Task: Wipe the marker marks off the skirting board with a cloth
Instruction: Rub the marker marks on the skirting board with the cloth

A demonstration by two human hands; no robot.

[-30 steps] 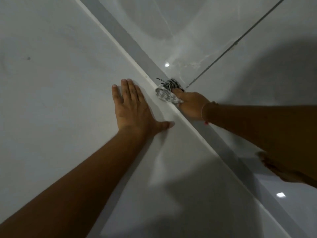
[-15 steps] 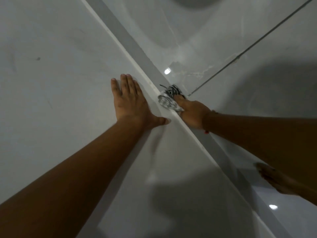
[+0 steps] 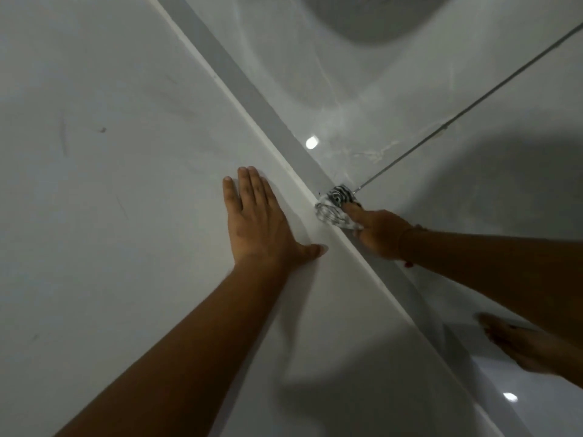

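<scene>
A grey skirting board (image 3: 252, 86) runs diagonally from the top centre to the lower right, between the white wall and the glossy floor. My right hand (image 3: 378, 231) presses a bunched black-and-white patterned cloth (image 3: 334, 205) against the board near its top edge. My left hand (image 3: 258, 225) lies flat on the wall just left of the cloth, fingers together and thumb out, holding nothing. No marker marks show on the board around the cloth.
The white wall (image 3: 94, 184) has faint scuffs and a small dark spot (image 3: 102, 130). The glossy tiled floor (image 3: 473, 184) has a dark grout line (image 3: 473, 105) that meets the board by the cloth. A bare foot (image 3: 520, 345) stands on the floor at the lower right.
The view has shifted, so both hands sit slightly lower in frame. The cloth stays at the grout line on the board, and the left hand stays flat on the wall.
</scene>
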